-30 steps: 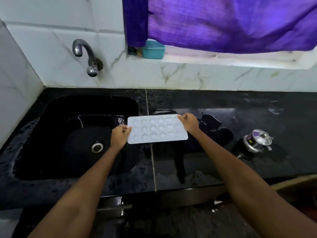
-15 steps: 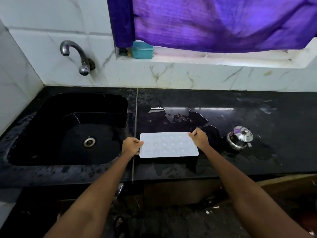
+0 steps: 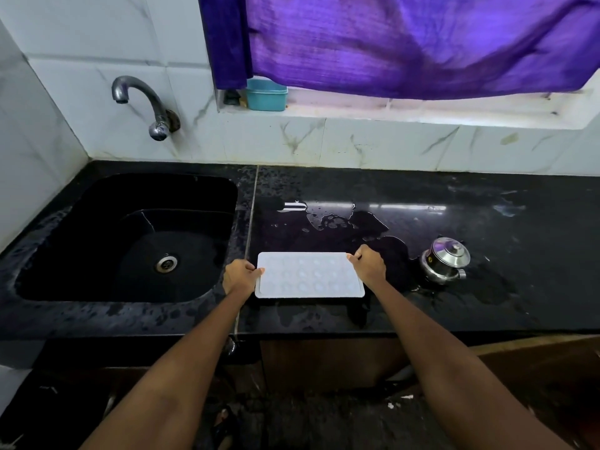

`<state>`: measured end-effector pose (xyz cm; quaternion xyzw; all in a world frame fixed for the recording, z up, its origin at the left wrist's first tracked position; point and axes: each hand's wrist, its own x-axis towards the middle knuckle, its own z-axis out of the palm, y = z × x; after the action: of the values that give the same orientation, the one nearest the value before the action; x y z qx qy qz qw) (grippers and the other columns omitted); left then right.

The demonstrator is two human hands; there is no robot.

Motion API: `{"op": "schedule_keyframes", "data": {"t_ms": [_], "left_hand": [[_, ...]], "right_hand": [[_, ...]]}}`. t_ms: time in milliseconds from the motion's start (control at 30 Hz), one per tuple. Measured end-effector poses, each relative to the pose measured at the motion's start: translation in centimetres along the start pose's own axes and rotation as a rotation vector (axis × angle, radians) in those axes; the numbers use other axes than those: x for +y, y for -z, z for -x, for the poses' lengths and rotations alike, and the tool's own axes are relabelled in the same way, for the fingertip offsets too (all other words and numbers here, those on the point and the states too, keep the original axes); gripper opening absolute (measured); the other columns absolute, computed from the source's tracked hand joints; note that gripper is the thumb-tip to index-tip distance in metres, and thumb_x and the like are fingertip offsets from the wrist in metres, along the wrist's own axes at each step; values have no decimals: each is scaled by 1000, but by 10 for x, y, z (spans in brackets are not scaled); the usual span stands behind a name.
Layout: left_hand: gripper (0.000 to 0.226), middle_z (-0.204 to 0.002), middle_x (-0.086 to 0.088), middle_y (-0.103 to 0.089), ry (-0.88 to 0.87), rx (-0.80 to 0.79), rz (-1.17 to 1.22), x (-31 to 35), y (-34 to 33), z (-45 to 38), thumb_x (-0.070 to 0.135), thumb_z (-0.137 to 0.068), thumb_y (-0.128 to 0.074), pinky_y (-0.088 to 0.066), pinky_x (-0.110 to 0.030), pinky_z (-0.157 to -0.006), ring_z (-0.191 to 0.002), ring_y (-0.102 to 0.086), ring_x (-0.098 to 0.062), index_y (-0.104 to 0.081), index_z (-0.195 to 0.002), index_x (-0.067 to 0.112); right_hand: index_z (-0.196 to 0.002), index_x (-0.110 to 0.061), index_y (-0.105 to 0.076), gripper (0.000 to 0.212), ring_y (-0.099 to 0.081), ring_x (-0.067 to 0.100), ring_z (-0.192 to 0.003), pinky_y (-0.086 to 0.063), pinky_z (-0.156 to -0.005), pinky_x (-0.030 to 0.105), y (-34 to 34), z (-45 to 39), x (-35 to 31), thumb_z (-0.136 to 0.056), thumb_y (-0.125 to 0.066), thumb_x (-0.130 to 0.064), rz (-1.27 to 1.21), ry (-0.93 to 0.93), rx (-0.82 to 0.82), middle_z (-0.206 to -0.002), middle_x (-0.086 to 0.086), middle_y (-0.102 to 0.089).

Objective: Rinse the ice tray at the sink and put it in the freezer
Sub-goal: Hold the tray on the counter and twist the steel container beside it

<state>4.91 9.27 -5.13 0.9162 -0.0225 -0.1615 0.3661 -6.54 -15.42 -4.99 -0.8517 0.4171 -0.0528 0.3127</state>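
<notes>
A white ice tray point(image 3: 310, 275) with several round cells is held level over the wet black counter, just right of the sink point(image 3: 130, 241). My left hand point(image 3: 240, 277) grips its left short edge and my right hand point(image 3: 370, 264) grips its far right corner. The black sink basin has a metal drain point(image 3: 166, 263) at its bottom. A curved metal tap point(image 3: 143, 102) sticks out of the tiled wall above the sink; no water runs from it.
A small steel pot with a lid point(image 3: 446, 260) stands on the counter right of the tray, in a puddle. A teal tub point(image 3: 266, 94) sits on the window ledge under a purple curtain point(image 3: 406, 43). White tiled walls close the left and back.
Both hands have carried the tray to the right, from over the sink's edge to over the counter, and a little nearer to me. The grip is the same.
</notes>
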Motion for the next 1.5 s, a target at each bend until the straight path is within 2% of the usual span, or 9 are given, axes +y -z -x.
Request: {"op": "schedule_keyframes", "data": {"t_ms": [200,400,567,700,900,1100,1233,1333,1500], "left_hand": [[28,-110,-15,-70,-12,77,-103,13,0,7,28,-88,-67,-52,-38,-86,-106,-65,-33,-70,-104,5],[26,-119,-19,-65,2,110,-231,23,-14,9,21,-93,-57,-50,-41,-92,-112,-61,-37,-69,-112,9],[26,-119,-20,-65,13,138,-300,20,-22,10,19,-89,-65,-50,-45,-90,-111,-62,-38,-68,-112,7],[25,-118,-20,-65,31,148,-296,23,-24,10,18,-89,-66,-50,-46,-91,-111,-62,-39,-68,-113,9],[27,-120,-20,-64,49,145,-267,25,-24,10,17,-89,-66,-49,-45,-91,-111,-62,-40,-68,-115,10],[28,-121,-19,-64,49,134,-233,23,-21,13,19,-89,-66,-49,-45,-93,-113,-61,-38,-69,-116,12],[30,-124,-17,-63,39,125,-212,21,-19,14,20,-89,-66,-48,-42,-94,-115,-60,-37,-68,-118,15],[28,-122,-17,-64,24,133,-232,20,-21,15,21,-90,-65,-48,-41,-93,-113,-61,-37,-68,-117,14],[21,-117,-19,-66,16,136,-250,20,-23,14,20,-91,-64,-49,-41,-90,-111,-62,-38,-71,-108,10]], "right_hand": [[-97,-5,-58,24,-61,36,-97,-47,-82,40,22,0,3,-91,-56,-29,-1,71,93,-98,17,-68],[-103,-2,-55,20,-57,34,-96,-46,-80,45,70,1,27,-94,-51,-19,-92,194,452,-96,18,-63],[-123,-2,-48,44,-47,37,-116,-35,-97,48,103,13,75,-88,-60,-25,-210,-111,723,-120,21,-55],[-109,8,-57,55,-55,42,-112,-45,-89,44,108,16,110,-84,-65,-39,-365,-414,543,-115,28,-61],[-66,-1,-62,35,-56,23,-75,-39,-65,30,103,8,109,-80,-72,-31,-735,-419,522,-70,13,-59],[-72,0,-66,35,-53,17,-70,-43,-65,32,89,3,109,-72,-78,-33,-881,-426,545,-72,9,-60],[-45,-11,-44,50,-38,11,-50,-35,-47,25,94,4,116,-72,-78,-35,-939,-409,590,-50,0,-44],[-44,-11,-38,52,-31,10,-48,-29,-48,27,99,1,125,-78,-73,-31,-982,-363,625,-49,1,-35],[-49,-12,-52,36,-48,8,-48,-42,-52,25,108,-3,122,-77,-74,-18,-1104,-316,522,-46,-3,-54]]}}
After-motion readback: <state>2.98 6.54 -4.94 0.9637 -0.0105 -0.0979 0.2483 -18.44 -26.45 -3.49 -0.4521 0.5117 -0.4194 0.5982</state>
